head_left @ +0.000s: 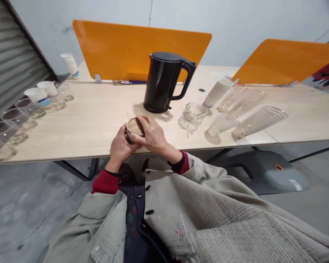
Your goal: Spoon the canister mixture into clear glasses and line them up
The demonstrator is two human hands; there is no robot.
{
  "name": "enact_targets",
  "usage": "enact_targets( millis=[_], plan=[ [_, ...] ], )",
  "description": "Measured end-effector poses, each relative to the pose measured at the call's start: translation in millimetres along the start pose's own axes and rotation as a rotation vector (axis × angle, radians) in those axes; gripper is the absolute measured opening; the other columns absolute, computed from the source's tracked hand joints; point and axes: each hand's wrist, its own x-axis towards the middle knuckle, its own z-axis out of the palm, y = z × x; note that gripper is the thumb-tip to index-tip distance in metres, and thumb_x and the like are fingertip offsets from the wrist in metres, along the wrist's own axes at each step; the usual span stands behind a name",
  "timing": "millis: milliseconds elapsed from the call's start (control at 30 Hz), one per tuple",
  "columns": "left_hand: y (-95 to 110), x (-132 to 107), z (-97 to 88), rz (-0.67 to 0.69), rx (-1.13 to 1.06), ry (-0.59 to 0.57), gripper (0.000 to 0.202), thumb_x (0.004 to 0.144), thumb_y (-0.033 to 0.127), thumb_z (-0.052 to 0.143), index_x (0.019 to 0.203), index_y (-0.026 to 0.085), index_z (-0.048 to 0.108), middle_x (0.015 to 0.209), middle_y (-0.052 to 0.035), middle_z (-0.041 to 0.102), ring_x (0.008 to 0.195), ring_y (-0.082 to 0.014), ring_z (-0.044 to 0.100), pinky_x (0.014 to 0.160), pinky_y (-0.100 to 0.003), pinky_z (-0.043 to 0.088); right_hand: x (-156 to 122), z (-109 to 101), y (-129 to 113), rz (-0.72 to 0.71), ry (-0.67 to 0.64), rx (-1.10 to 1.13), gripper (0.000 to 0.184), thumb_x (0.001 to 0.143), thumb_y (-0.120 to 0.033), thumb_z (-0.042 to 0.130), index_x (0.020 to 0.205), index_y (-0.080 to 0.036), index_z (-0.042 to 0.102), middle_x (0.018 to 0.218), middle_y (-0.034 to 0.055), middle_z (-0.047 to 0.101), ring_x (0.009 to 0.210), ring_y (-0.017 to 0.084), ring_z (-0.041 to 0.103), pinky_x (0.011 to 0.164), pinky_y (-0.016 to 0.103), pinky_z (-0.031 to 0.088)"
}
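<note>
Two-handed grip clamped on the jar (129,138) by the front edge of the table (82,126), left hand (121,148) around its side, right hand (154,135) at the wooden lid (135,126); best hold body steady, lid level.

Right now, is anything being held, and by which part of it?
A small round container with a light-brown wooden lid: left fingers hold its side, right fingers clasp around its lid.
</note>
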Motion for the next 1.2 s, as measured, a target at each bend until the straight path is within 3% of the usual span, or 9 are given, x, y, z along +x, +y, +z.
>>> enact_targets(
  millis=[133,267,467,633,800,967,1067,1200],
  plan=[
    [3,0,-1.7,-0.017,-0.011,0.001,0.087,0.071,0.046,0.092,0.147,0.028,0.056,0.138,-0.0082,0.077,0.122,-0.0325,0.078,0.099,-0.041,0.064,2,-1,1,-0.005,0.013,0.031,0.074,0.098,-0.067,0.067,0.15,-0.015,0.062,0.149,0.0204,0.065,0.135,0.038,0.061,0.118,0.054,0.051],
    [5,-1,-2.9,-0.033,-0.043,0.006,0.09,0.066,0.05,0.095,0.145,0.028,0.057,0.134,-0.007,0.079,0.119,-0.031,0.078,0.096,-0.04,0.063,11,-7,5,0.044,0.032,0.117,0.065,0.105,-0.068,0.055,0.145,-0.018,0.066,0.142,0.0172,0.07,0.131,0.035,0.064,0.117,0.051,0.051],
    [3,-2,-2.9,-0.001,-0.045,0.002,0.092,0.068,0.051,0.095,0.147,0.028,0.055,0.137,-0.0067,0.078,0.12,-0.0301,0.077,0.099,-0.041,0.063,15,-15,19,0.062,0.145,0.283,0.071,0.109,-0.069,0.041,0.156,-0.018,0.056,0.151,0.0171,0.066,0.139,0.031,0.062,0.119,0.049,0.051],
    [1,-2,-1.5,0.054,-0.044,0.023,0.092,0.069,0.048,0.097,0.149,0.028,0.055,0.142,-0.0078,0.076,0.123,-0.0301,0.077,0.102,-0.04,0.063,-9,-24,59,0.196,0.25,0.054,0.071,0.107,-0.067,0.05,0.16,-0.02,0.05,0.151,0.0197,0.062,0.143,0.035,0.057,0.12,0.056,0.048],
    [0,-3,-1.1,0.059,-0.029,0.019,0.091,0.071,0.048,0.097,0.15,0.028,0.055,0.142,-0.0075,0.076,0.124,-0.03,0.076,0.102,-0.04,0.063,-47,-17,106,0.416,0.166,-0.144,0.071,0.098,-0.064,0.063,0.149,-0.014,0.061,0.136,0.0227,0.067,0.127,0.038,0.062,0.111,0.058,0.053],
    [-3,-3,-2.2,0.04,-0.016,0.03,0.096,0.07,0.051,0.097,0.152,0.028,0.054,0.145,-0.0084,0.075,0.13,-0.0319,0.074,0.104,-0.041,0.063,-65,-13,120,0.41,0.094,-0.216,0.069,0.092,-0.055,0.073,0.144,-0.011,0.063,0.144,0.0262,0.065,0.133,0.041,0.059,0.116,0.06,0.049],
    [-5,-3,-3.2,0.044,0.018,0.021,0.099,0.071,0.053,0.096,0.156,0.029,0.052,0.148,-0.0095,0.074,0.134,-0.034,0.072,0.109,-0.044,0.061,-72,-26,121,0.418,0.234,-0.145,0.067,0.092,-0.06,0.072,0.139,-0.013,0.063,0.14,0.0242,0.068,0.124,0.037,0.066,0.11,0.057,0.053],
    [-6,-4,-4.1,0.062,0.059,0.011,0.099,0.072,0.055,0.095,0.157,0.031,0.051,0.148,-0.0089,0.074,0.133,-0.0363,0.073,0.109,-0.046,0.061,-77,-57,129,0.512,0.605,-0.055,0.059,0.097,-0.065,0.063,0.132,-0.018,0.06,0.104,0.009,0.074,0.08,0.022,0.068,0.081,0.04,0.059]
  ],
)
